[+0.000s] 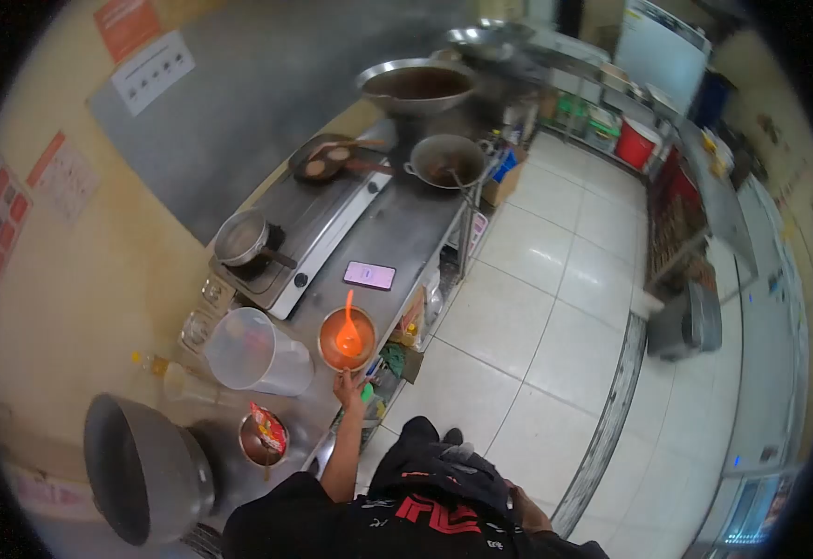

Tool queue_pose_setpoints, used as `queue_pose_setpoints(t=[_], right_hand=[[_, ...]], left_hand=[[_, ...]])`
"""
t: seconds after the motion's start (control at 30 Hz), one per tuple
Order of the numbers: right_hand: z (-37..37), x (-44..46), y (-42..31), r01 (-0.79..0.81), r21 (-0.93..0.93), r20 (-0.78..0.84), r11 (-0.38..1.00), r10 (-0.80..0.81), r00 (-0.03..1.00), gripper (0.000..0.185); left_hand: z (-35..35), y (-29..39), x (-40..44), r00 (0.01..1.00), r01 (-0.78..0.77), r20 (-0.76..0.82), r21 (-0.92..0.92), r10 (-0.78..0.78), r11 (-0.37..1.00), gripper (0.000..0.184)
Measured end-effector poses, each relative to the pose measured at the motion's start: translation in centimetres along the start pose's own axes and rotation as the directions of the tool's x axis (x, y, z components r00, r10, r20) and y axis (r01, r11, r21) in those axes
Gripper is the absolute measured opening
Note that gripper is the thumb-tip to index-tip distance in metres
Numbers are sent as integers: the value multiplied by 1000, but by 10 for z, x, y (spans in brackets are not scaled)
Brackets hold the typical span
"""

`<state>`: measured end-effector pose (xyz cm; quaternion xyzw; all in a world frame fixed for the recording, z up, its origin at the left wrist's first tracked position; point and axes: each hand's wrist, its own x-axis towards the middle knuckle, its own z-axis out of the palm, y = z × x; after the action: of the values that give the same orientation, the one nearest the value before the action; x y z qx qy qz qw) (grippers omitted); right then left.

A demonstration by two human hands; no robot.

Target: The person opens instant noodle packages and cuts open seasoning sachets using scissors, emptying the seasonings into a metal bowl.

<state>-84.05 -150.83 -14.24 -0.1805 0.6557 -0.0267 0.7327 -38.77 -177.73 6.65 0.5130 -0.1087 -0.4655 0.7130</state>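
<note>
My left hand point(348, 389) is at the near rim of a round metal bowl point(325, 352) on the steel counter, fingers closed on the edge. An orange plastic ladle point(348, 337) rests in the bowl, its handle pointing away from me. Beyond the bowl lies a phone point(369, 275) with a lit screen. To the left stands a translucent plastic pitcher point(257, 354). Nearer to me, a small metal bowl point(255, 451) contains a red packet point(267, 429). Of my right hand point(529, 512), only a bit of skin shows beside my dark clothing; its fingers are hidden.
A gas stove point(327, 233) carries a small saucepan point(241, 238) and a frying pan point(318, 160). Farther along are a wok point(416, 86) and a two-handled pan point(445, 154). A large dark pot point(136, 470) leans at left. A grey bin point(686, 321) stands across the tiled floor.
</note>
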Motion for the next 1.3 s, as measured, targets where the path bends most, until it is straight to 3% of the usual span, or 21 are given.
queue_pose_setpoints(t=[0.1, 0.13, 0.17, 0.23, 0.27, 0.33, 0.37, 0.43, 0.5, 0.6, 0.63, 0.67, 0.73, 0.8, 0.83, 0.9, 1.03, 1.1, 1.13, 1.23, 1.3], right_hand=[[-54, 61, -58, 31, -47, 133, 998, -25, 991, 52], [-52, 63, -100, -84, -239, 14, 967, 90, 996, 41], [-65, 33, -156, 64, -425, 145, 903, -1, 989, 42], [-60, 34, -238, 13, -357, 14, 934, -8, 1000, 29], [-64, 38, -269, 234, -643, 105, 729, -219, 970, 28], [-59, 51, -344, 479, -788, 250, 386, -510, 823, 31], [-51, 44, -375, 376, -604, -23, 703, -486, 873, 36], [-48, 76, -424, 398, -702, -97, 590, -633, 768, 35], [-29, 74, -498, 626, -576, -65, 526, -792, 606, 36], [13, 29, -639, 733, -675, 157, 85, -954, 255, 24], [29, 20, -691, 822, -555, 196, 128, -940, 279, 25], [38, 30, -745, 820, -540, 339, -189, -941, 7, 27], [72, -5, -856, 713, -547, 407, -440, -883, -233, 27], [106, -28, -959, 746, -525, 328, -409, -907, -266, 27], [125, -43, -1002, 665, -529, 315, -527, -850, -423, 29], [150, -44, -1077, 566, -698, 315, -438, -898, -308, 41], [168, 5, -1159, 333, -828, 363, -450, -884, -293, 41], [171, 21, -1180, 302, -870, 474, -390, -832, 290, 38], [165, 33, -1183, 437, -764, 594, -475, -783, 188, 29], [153, -26, -1162, 589, -674, 538, -446, -843, -23, 24], [134, -54, -1151, 602, -674, 546, -428, -837, 17, 21]], left_hand=[[-2, -8, 32, 983, 35, -179, -44, -43, 998, 27], [1, -10, 36, 970, 33, -237, -68, -48, 997, 28], [3, -10, 42, 965, 24, -259, -64, -40, 998, 28], [11, -12, 50, 953, 34, -302, -4, -33, 999, 31], [24, -5, 47, 968, -26, -250, 37, 34, 999, 35], [18, -15, 52, 981, 47, -194, 96, -28, 994, 39], [23, -19, 61, 992, 93, -102, 155, -77, 984, 44], [42, -22, 60, 950, 276, -182, 119, -253, 954, 49], [60, -28, 72, 939, 244, 106, 464, -327, 851, 48], [102, -32, 87, 941, 78, 231, 566, -249, 821, 43], [114, -33, 100, 928, -61, 318, 644, -195, 762, 41], [123, -36, 112, 919, -107, 351, 656, -177, 748, 37], [164, -16, 128, 927, -18, 315, 577, -203, 816, 37], [194, -9, 151, 937, 75, 272, 461, -222, 884, 36], [207, -9, 168, 931, 15, 316, 465, -181, 885, 35], [243, -4, 208, 934, -58, 339, 452, -111, 890, 35], [340, 25, 301, 974, 65, 207, 133, -92, 989, 62], [394, 44, 362, 972, 213, 109, -63, -206, 975, 63], [417, 55, 392, 970, 224, 112, -80, -214, 971, 60], [438, 51, 447, 964, 255, 96, -64, -248, 965, 49], [444, 40, 448, 959, 277, 74, -44, -273, 960, 41]])
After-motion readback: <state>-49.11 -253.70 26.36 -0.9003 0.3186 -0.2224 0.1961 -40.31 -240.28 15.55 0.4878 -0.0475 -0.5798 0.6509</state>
